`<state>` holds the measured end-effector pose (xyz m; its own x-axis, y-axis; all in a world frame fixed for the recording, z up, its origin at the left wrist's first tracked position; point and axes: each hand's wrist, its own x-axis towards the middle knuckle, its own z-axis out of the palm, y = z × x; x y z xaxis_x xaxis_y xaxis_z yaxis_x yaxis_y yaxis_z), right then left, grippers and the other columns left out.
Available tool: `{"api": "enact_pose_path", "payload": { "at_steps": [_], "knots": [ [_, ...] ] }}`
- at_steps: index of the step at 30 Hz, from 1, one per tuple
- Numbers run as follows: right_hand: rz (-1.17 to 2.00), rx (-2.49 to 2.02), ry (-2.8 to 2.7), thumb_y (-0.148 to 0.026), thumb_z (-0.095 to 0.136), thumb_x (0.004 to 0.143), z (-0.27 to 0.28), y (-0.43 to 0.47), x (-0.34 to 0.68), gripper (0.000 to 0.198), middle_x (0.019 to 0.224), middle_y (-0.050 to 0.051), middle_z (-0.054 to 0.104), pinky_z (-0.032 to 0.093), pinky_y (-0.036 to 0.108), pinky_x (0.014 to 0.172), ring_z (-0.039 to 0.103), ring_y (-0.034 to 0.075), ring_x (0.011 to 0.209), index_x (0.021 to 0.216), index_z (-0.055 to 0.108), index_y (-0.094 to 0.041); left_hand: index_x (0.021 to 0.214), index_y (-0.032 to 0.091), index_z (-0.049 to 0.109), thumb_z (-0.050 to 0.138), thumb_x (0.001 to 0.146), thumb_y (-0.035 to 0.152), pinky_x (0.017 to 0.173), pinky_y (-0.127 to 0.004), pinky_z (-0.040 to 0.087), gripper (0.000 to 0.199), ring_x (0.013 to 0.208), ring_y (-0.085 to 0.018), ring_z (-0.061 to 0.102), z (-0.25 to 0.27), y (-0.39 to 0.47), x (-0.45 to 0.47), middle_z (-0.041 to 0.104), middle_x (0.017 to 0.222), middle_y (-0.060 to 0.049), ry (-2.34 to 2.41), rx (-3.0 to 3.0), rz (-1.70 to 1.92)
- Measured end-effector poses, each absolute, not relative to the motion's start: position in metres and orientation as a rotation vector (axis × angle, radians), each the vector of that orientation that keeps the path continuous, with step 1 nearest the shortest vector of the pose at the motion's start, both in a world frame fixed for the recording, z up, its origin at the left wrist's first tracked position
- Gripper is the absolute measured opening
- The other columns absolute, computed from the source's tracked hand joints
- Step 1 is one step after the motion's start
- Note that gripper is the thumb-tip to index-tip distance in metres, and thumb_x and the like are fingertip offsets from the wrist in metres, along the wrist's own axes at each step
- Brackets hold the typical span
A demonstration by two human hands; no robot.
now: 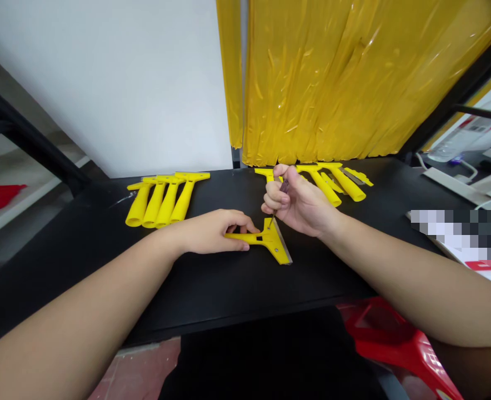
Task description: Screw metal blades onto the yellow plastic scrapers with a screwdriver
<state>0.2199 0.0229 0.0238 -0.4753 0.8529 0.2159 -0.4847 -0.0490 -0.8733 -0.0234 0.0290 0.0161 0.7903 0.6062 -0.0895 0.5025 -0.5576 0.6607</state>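
A yellow scraper (275, 243) lies across the black tabletop, its metal blade edge facing right. My left hand (217, 232) is closed round its handle. Two small screws show on the scraper's head. Above the head, my right hand (297, 200) grips a small screwdriver (285, 186) with a dark handle. The screwdriver's thin shaft points down, and its tip meets the screw (269, 228) nearer the back. Part of the driver's handle is hidden by my fingers.
Several yellow scrapers (158, 203) lie in a row at the back left. More scrapers and loose yellow parts (357, 176) lie behind my right hand. Yellow plastic sheeting (332, 83) hangs behind the black table (229, 289). A red stool (399, 339) stands below its front edge.
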Motion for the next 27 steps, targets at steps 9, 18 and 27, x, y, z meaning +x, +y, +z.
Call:
{"api": "enact_pose_path", "payload": {
  "at_steps": [9,18,27],
  "knots": [
    [1.761,-0.450,-1.223,-0.056,0.074,0.098,0.0233,0.0263,0.2211,0.040,0.074,-0.005,0.047,0.053,0.031,0.072,0.047,0.012,0.063,0.084,0.057,-0.023,0.129,0.026,0.076,0.074,0.094,0.048,0.079,-0.031,0.049,0.041,0.095,-0.020,0.066,0.0156,0.0302,-0.0228,0.073,0.117,-0.005,0.841,2.293,0.150],
    [1.669,-0.429,-1.199,-0.050,0.085,0.091,0.0247,0.0239,0.2190,0.040,0.084,-0.004,0.057,0.054,0.030,0.075,0.053,0.012,0.072,0.085,0.054,-0.024,0.127,0.025,0.077,0.075,0.094,0.048,0.081,-0.031,0.050,0.040,0.095,-0.020,0.066,0.0173,0.0307,-0.0232,0.073,0.114,-0.005,0.829,2.299,0.160],
    [1.778,-0.410,-1.156,-0.060,0.069,0.101,0.0255,0.0241,0.2237,0.036,0.058,-0.010,0.035,0.050,0.029,0.068,0.033,0.011,0.052,0.093,0.059,-0.026,0.130,0.026,0.075,0.073,0.096,0.051,0.083,-0.031,0.050,0.042,0.095,-0.020,0.066,0.0159,0.0322,-0.0246,0.073,0.116,-0.005,0.837,2.302,0.133]
  ]
}}
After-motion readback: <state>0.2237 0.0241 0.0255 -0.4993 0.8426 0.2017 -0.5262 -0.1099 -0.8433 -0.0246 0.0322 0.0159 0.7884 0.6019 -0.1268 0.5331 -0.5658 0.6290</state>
